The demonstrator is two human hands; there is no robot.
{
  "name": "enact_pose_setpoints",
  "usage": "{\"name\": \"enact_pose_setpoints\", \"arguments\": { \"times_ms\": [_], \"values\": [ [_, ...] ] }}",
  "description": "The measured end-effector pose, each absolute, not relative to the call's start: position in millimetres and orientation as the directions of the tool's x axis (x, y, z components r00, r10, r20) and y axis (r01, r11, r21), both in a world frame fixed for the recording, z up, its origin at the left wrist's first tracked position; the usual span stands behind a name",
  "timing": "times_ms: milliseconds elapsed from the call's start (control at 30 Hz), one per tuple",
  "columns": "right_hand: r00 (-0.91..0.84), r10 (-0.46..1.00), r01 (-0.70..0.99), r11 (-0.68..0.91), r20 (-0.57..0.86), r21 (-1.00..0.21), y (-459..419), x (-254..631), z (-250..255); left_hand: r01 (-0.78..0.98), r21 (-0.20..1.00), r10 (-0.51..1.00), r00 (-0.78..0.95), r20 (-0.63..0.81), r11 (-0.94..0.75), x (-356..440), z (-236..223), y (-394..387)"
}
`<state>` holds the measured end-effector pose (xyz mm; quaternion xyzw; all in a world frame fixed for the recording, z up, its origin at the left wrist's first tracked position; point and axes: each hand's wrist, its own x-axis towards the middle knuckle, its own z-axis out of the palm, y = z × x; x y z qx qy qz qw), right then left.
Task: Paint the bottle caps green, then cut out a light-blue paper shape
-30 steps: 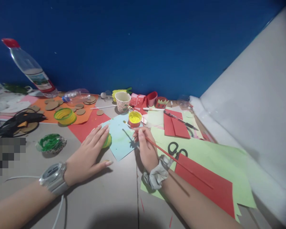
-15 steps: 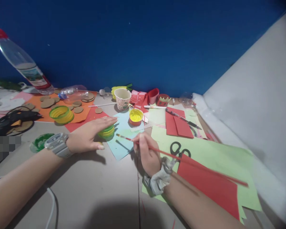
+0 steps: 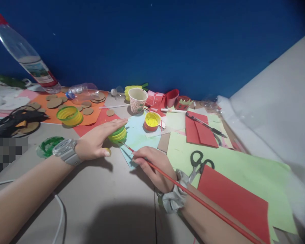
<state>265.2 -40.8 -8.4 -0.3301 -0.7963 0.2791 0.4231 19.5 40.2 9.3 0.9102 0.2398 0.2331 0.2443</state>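
My left hand (image 3: 95,139), with a grey watch on its wrist, lies with fingers stretched over the top of a yellow-and-green striped plastic ring (image 3: 118,135). Its thumb, smeared with yellow, is spread away on the near side. My right hand (image 3: 152,166) is closed around a long red paintbrush (image 3: 193,195); the bristles are at the ring's lower edge, seemingly touching it. Beneath the ring lies light blue paper (image 3: 134,130). Just beyond stands a small red-rimmed pot of yellow paint (image 3: 152,121).
A second striped ring (image 3: 69,116) sits on orange paper among cardboard discs (image 3: 54,102). A paper cup (image 3: 138,100) stands at the back. Black-handled scissors (image 3: 202,162) and red card (image 3: 235,201) lie on green paper at right. A tall bottle (image 3: 32,64) leans at left.
My right hand has brought the brush leftward, its tip now at the striped ring, and the handle has swung lower. The left hand stays over the ring; the view has shifted slightly.
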Motion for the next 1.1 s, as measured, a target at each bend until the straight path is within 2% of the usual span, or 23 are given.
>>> {"name": "enact_pose_setpoints", "arguments": {
  "times_ms": [100,233,367,467,633,767,900,1033,1100],
  "values": [
    [-0.375,0.750,0.279,0.651,0.544,-0.706,-41.1,264.8,-9.8,0.313,0.564,0.558,0.758,0.336,-0.765,20.4,8.9,38.6],
    [-0.449,0.708,0.245,0.684,0.544,-0.687,-40.7,264.7,-10.0,0.320,0.571,0.579,0.734,0.355,-0.756,21.6,5.3,36.6],
    [-0.363,0.747,0.300,0.659,0.557,-0.690,-40.9,265.3,-10.0,0.320,0.571,0.594,0.703,0.392,-0.756,22.4,0.3,35.4],
    [-0.434,0.715,0.267,0.683,0.548,-0.680,-41.2,265.0,-10.5,0.307,0.569,0.592,0.686,0.422,-0.762,22.7,-2.4,35.0],
    [-0.313,0.794,0.358,0.606,0.521,-0.710,-41.0,264.7,-10.6,0.280,0.578,0.589,0.665,0.459,-0.766,23.5,-5.0,35.4],
    [-0.394,0.751,0.304,0.650,0.529,-0.697,-40.7,264.8,-10.1,0.263,0.597,0.603,0.632,0.487,-0.758,24.7,-7.6,35.7],
    [-0.255,0.824,0.382,0.567,0.506,-0.730,-40.6,265.3,-10.6,0.262,0.620,0.630,0.595,0.500,-0.739,25.7,-10.5,35.6],
    [-0.367,0.778,0.290,0.616,0.509,-0.732,-41.3,264.3,-10.2,0.255,0.619,0.628,0.588,0.511,-0.743,27.5,-11.2,34.8],
    [-0.303,0.825,0.343,0.562,0.477,-0.753,-41.5,263.7,-9.5,0.256,0.627,0.635,0.583,0.507,-0.736,28.4,-10.9,34.5]
  ]
}}
